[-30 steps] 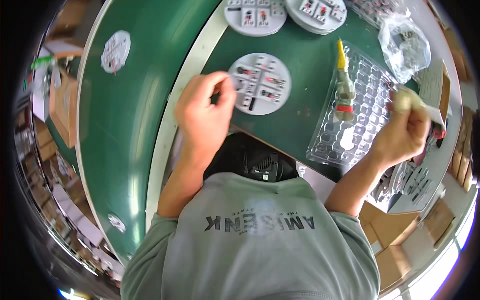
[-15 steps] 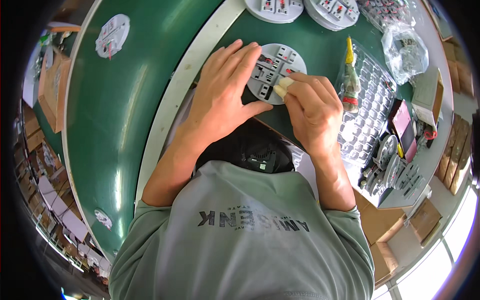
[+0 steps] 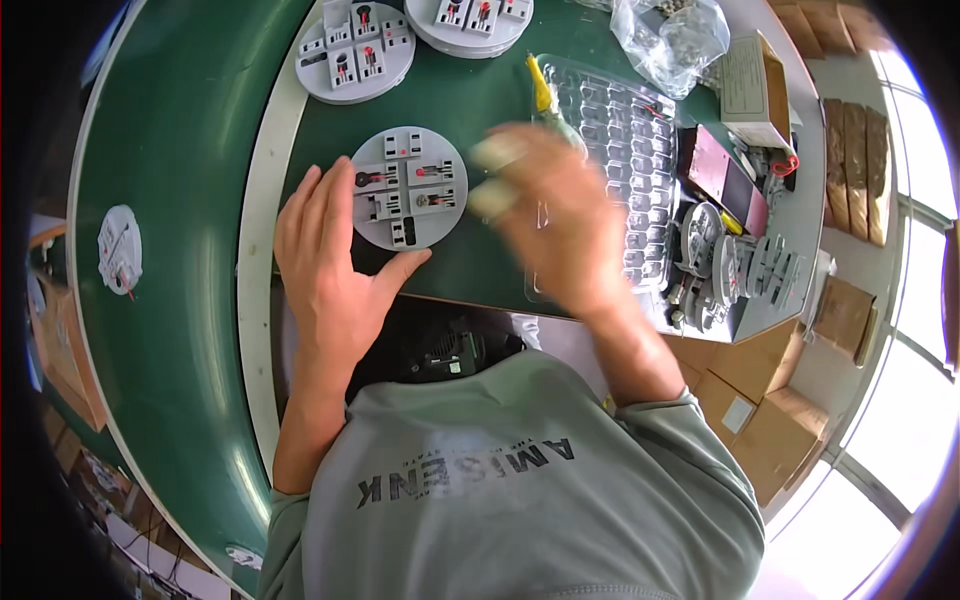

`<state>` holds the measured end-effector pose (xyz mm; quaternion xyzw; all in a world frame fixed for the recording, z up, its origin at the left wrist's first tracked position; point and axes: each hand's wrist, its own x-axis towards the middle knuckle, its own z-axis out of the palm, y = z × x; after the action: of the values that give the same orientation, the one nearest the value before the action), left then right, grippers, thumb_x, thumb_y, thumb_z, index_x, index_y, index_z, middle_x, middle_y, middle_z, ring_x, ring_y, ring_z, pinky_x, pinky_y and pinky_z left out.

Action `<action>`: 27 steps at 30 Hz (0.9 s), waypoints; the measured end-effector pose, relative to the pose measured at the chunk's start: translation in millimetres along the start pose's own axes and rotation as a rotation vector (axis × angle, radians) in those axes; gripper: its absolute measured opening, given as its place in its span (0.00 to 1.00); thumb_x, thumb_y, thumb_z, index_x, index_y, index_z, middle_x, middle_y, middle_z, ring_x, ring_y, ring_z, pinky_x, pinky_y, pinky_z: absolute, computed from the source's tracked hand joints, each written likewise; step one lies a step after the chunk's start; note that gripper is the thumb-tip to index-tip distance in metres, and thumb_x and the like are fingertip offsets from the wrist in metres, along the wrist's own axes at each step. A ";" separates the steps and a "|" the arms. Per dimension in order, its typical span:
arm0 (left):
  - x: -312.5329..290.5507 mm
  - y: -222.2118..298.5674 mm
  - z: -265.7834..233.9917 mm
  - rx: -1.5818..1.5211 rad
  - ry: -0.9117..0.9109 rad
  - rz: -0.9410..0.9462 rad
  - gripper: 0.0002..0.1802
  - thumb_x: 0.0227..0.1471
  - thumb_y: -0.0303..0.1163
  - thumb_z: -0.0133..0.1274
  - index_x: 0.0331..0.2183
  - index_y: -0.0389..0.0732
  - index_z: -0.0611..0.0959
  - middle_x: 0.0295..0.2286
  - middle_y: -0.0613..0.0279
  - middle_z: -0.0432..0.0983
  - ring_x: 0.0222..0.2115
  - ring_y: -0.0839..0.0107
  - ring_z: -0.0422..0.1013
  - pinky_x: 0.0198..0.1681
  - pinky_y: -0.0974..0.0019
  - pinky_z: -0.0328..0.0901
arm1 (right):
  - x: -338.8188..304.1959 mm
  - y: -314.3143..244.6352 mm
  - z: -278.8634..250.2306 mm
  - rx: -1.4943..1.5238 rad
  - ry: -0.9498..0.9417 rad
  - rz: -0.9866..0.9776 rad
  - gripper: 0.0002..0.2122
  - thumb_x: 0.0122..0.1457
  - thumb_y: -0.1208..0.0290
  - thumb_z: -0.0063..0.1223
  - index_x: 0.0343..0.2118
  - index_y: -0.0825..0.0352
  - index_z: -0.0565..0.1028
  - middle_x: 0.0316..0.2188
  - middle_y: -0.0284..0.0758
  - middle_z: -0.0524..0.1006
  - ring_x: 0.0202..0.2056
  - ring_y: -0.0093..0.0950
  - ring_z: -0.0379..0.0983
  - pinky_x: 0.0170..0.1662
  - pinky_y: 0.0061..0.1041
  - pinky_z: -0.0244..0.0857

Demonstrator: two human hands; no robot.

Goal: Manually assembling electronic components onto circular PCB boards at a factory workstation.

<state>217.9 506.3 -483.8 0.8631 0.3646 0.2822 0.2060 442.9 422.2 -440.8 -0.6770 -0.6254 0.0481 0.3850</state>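
Note:
A round grey disc (image 3: 438, 228) lies on the green table, carrying several small grey blocks with red and black parts. My left hand (image 3: 325, 265) is beside it with fingers stretched along its left edge, the thumb near its lower rim; the hand is open. To the right of the disc, my right hand (image 3: 565, 220) is smeared by motion, apart from the disc and above the edge of a clear plastic tray (image 3: 645, 190). Pale coverings show on its fingertips. Whether it holds anything cannot be made out. Partly behind it lies a yellow-tipped tool (image 3: 540, 85).
Similar loaded discs (image 3: 350, 85) stand at the far side. On the left runs a green belt (image 3: 190, 330) carrying another disc (image 3: 120, 250). At the right are a plastic bag (image 3: 670, 45), an open carton (image 3: 755, 90), a pink-and-black flat box (image 3: 720, 180) and piled grey parts (image 3: 715, 265).
My right hand has left the disc and moved right, toward the tray. My left hand stays beside the disc. The whole view has shifted, with the table things now further left.

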 end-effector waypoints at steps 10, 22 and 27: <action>13.4 3.6 12.4 0.087 0.037 -0.050 0.58 0.34 0.44 0.82 0.65 0.39 0.74 0.58 0.53 0.77 0.62 0.47 0.69 0.65 0.44 0.60 | 20.3 151.0 -125.1 -0.507 -0.178 0.360 0.15 0.63 0.74 0.59 0.53 0.67 0.81 0.44 0.46 0.83 0.44 0.44 0.82 0.50 0.38 0.73; 20.1 0.8 18.4 0.106 0.043 -0.018 0.58 0.35 0.48 0.81 0.65 0.39 0.74 0.58 0.53 0.77 0.62 0.47 0.69 0.64 0.44 0.61 | 19.6 157.1 -126.4 -0.500 -0.190 0.463 0.16 0.60 0.73 0.68 0.51 0.67 0.80 0.38 0.38 0.84 0.36 0.31 0.81 0.45 0.29 0.74; 27.3 0.2 16.3 0.070 0.063 -0.008 0.56 0.36 0.46 0.81 0.65 0.38 0.75 0.58 0.50 0.76 0.61 0.46 0.70 0.63 0.45 0.63 | 16.9 144.0 -127.6 -0.241 0.051 0.462 0.13 0.60 0.74 0.69 0.47 0.67 0.80 0.35 0.34 0.84 0.35 0.27 0.80 0.42 0.29 0.74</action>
<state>244.0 524.1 -486.8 0.8590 0.3840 0.2957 0.1651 632.8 389.6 -428.2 -0.8438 -0.4455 0.0427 0.2962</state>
